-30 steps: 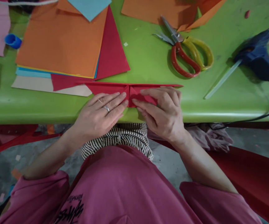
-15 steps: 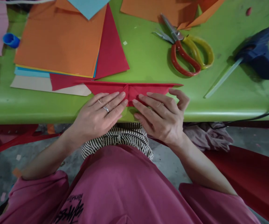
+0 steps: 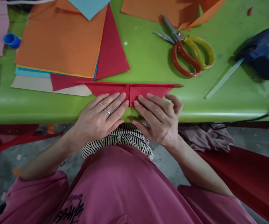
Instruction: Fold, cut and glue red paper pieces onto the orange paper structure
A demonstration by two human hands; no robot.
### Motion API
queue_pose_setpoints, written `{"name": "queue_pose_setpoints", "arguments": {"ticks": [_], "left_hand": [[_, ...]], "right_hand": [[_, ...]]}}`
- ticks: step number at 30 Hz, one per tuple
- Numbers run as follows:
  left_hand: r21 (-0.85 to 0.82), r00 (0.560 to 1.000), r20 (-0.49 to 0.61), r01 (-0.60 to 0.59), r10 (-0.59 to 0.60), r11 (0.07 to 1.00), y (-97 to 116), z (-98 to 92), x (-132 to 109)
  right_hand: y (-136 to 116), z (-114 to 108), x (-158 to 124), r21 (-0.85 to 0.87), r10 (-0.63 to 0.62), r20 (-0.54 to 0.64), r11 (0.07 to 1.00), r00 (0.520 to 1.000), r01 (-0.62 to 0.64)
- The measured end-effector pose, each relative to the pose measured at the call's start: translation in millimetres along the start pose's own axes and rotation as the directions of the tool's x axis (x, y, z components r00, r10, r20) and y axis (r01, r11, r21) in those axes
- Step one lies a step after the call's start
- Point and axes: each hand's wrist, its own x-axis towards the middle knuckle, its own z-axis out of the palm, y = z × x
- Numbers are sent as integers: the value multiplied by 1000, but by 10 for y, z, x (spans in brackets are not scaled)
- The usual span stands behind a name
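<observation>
A folded sheet of red paper [image 3: 146, 90] lies near the table's front edge, its long straight side at the back and a crease down its middle. My left hand [image 3: 101, 113] rests flat on the left half, fingers stretched out, a ring on one of them. On the right half lie the fingertips of my right hand [image 3: 161, 118], fingers extended and slightly bent, thumb apart near the table edge. Both hands press the paper from above without gripping it. Its lower part is partly hidden beneath my fingers.
Behind on the green table [image 3: 148, 62] are a stack of coloured paper [image 3: 62, 40], open scissors [image 3: 183, 46] with red and yellow handles, and folded orange paper [image 3: 153, 12]. A glue gun [image 3: 257, 53] with a glue stick and cord lies right; a blue cap [image 3: 11, 40] sits left.
My right hand has shifted slightly left and toward me on the red paper, uncovering a little more of its right half. My left hand has barely moved.
</observation>
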Motion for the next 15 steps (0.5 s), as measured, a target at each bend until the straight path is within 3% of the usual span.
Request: {"name": "queue_pose_setpoints", "arguments": {"ticks": [15], "left_hand": [[-20,1000,8,22,-22,1000,32,33,-20]], "right_hand": [[6,27,-20,11,-11,-13,1000,1000,11]]}}
